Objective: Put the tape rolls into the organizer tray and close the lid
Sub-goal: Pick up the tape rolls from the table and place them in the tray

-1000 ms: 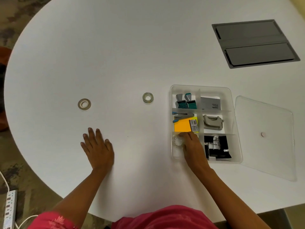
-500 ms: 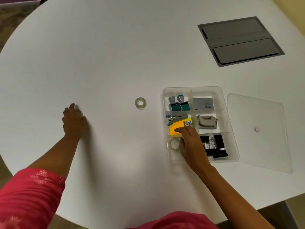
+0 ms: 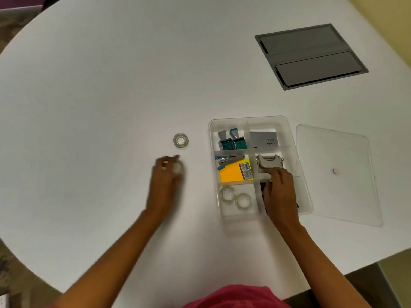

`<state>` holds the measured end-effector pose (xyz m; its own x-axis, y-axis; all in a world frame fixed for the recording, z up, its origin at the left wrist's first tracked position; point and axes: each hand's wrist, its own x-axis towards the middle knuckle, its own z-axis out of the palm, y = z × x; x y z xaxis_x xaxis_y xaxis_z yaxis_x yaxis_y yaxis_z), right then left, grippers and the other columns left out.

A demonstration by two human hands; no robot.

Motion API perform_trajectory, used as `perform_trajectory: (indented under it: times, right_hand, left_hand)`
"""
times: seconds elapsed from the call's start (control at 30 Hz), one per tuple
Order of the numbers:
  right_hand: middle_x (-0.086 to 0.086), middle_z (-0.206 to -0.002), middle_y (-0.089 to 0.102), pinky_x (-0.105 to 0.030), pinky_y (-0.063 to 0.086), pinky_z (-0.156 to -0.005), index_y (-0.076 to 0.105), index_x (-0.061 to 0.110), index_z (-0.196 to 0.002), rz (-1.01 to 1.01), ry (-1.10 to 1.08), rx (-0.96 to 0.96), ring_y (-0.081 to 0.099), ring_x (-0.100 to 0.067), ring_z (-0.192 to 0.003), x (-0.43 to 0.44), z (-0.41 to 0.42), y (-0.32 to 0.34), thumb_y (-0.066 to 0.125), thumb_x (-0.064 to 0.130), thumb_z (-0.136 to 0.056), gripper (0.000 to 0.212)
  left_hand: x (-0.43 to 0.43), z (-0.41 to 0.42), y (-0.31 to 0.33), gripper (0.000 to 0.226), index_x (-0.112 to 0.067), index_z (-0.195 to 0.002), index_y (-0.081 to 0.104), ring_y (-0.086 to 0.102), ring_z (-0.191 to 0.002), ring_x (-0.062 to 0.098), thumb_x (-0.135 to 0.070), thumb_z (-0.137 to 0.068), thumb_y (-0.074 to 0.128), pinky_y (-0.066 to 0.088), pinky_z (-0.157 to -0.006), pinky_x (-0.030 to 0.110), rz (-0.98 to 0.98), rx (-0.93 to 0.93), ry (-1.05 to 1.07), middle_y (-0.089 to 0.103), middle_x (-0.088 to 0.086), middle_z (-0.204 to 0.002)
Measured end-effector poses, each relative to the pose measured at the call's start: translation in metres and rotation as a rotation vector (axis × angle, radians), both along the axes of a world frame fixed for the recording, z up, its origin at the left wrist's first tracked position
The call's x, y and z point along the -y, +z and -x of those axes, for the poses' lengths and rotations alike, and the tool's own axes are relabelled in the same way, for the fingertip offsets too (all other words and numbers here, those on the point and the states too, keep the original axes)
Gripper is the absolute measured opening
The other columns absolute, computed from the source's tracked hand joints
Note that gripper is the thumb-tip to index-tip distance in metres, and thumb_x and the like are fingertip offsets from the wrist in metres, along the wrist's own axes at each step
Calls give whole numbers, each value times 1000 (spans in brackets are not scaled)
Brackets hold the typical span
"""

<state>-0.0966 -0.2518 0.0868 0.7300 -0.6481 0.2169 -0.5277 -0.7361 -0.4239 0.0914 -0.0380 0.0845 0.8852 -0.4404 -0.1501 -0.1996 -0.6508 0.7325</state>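
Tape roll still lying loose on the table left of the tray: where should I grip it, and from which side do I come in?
The loose tape roll lies flat on the table, hole facing up, with bare surface all round. Probably best to come straight down from above and pinch across the outer rim, or put one fingertip in the hole and one on the outer wall. The left hand is nearest, though blurred.

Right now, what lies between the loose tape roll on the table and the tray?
Nothing: in the head view the stretch of table from the loose tape roll to the tray is bare. The left hand is nearer the person.
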Motion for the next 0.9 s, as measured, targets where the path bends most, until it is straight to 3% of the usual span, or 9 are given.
perform_trajectory:
  times: [0.07,0.17,0.3,0.43,0.57,0.63,0.7,0.83,0.9]
  right_hand:
    - [-22,-106,59,-40,50,-84,58,-6,-109,0,-68,6,53,-33,-98,8,12,-2,57,-14,-80,30]
    - [-21,-103,58,-34,45,-81,57,-5,-110,-6,-167,30,53,-34,-96,19,28,-5,54,-15,-81,30]
    - [-23,-106,54,-30,41,-77,55,-5,-111,63,-286,11,50,-35,-96,30,45,-10,55,-17,-78,35]
    - [-26,-106,51,-31,39,-75,53,-6,-113,58,-372,2,48,-37,-95,43,57,-15,57,-15,-77,37]
    - [-26,-104,52,-39,44,-77,54,-6,-112,61,-368,5,48,-37,-94,47,61,-20,60,-9,-79,33]
    - [-25,-102,53,-40,46,-76,55,-5,-110,80,-368,5,49,-36,-92,46,62,-23,60,-9,-80,31]
    - [-24,-99,55,-41,47,-74,56,-5,-109,89,-371,10,50,-36,-90,44,63,-25,59,-9,-81,28]
    - [-24,-96,56,-39,48,-74,57,-5,-107,80,-374,13,52,-35,-90,44,63,-26,58,-9,-83,24]
    - [-23,-95,57,-37,47,-73,58,-5,-106,89,-366,15,53,-34,-89,45,64,-28,57,-8,-84,22]
  left_hand:
    - [23,45,14,46,-18,-132,53,51,-116,21,-10,-87,61,41,-101,27,123,46,-196,45,9,-135]
    - [45,89,11,53,-24,-135,51,49,-115,17,-16,-85,65,38,-99,17,132,101,-373,44,8,-136]
    - [67,114,3,57,-19,-132,56,58,-111,26,-15,-77,74,46,-92,24,15,156,-513,56,11,-127]
    - [81,111,-9,45,-17,-127,59,59,-108,28,-21,-83,68,48,-87,28,-137,60,-445,59,10,-124]
    - [86,115,-20,48,-15,-118,65,64,-98,29,-21,-72,79,54,-82,33,-159,42,-485,63,10,-115]
    - [86,116,-15,44,-17,-127,54,60,-98,15,-36,-87,60,54,-85,31,-114,20,-450,56,4,-120]
    - [85,116,-10,48,-20,-131,48,53,-85,-3,-45,-90,48,53,-77,23,-118,133,-469,51,-4,-117]
    - [83,105,1,46,-26,-133,49,50,-118,7,-44,-91,46,43,-94,21,-22,104,-470,48,-7,-136]
    - [81,85,3,42,-21,-134,51,46,-121,10,-35,-95,45,34,-94,14,16,76,-362,49,-2,-137]
